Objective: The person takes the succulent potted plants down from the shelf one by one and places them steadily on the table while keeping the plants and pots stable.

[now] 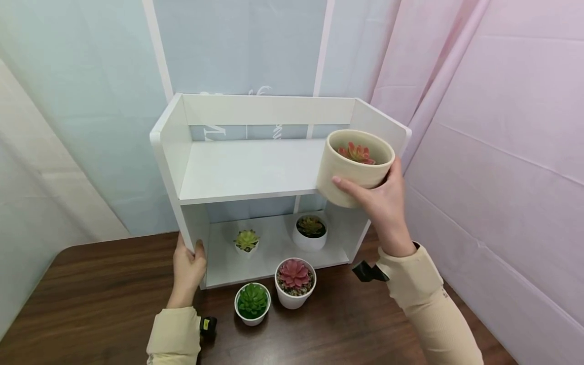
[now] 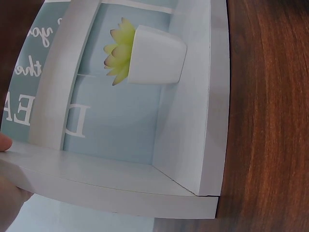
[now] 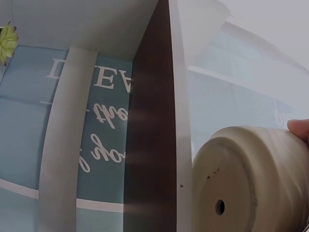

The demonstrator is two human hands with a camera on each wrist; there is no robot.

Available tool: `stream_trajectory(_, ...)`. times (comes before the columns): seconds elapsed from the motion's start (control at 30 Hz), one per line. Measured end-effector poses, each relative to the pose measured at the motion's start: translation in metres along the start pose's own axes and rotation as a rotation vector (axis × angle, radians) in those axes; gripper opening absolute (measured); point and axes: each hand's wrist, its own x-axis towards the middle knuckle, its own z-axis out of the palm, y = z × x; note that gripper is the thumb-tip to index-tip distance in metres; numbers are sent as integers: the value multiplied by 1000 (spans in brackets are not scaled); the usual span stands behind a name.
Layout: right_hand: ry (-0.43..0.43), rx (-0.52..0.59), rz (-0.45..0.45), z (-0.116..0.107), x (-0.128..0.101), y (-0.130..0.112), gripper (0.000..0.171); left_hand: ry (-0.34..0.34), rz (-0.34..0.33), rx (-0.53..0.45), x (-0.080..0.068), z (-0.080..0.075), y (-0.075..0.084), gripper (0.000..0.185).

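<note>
My right hand (image 1: 380, 200) grips a beige ribbed pot (image 1: 349, 170) with a red succulent (image 1: 357, 152), held in the air at the right end of the upper shelf (image 1: 246, 170) of a white two-tier rack (image 1: 173, 152). The right wrist view shows the pot's underside (image 3: 251, 186) with its drain hole beside the shelf edge. My left hand (image 1: 188, 268) grips the rack's left side panel near its base. On the lower shelf stand a small white pot with a yellow-green succulent (image 1: 246, 242) (image 2: 147, 54) and a rounder white pot with a green-brown succulent (image 1: 311, 232).
On the dark wooden table (image 1: 91, 304), in front of the rack, stand a white pot with a green succulent (image 1: 252, 303) and a white pot with a pink succulent (image 1: 295, 283). A pale blue backdrop hangs behind, a pink curtain (image 1: 502, 152) at the right.
</note>
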Motion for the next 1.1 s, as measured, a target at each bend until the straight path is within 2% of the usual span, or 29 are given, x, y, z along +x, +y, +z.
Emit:
stream_trajectory(0.4,13,71,4,-14,-22,-3,86,-1,10,-3,0,1,-1,51)
stream_trajectory(0.63,35,39,7,-23,-32,-3,86,4,8,4,0,1,-4,51)
stream_trajectory(0.93,63,38,-36,-35,-45,9,87,-3,1,14,-1,0,-2,51)
stream_trajectory(1.1,83,40,-22,-40,-54,16,88,-9,-2,18,-1,0,-2,51)
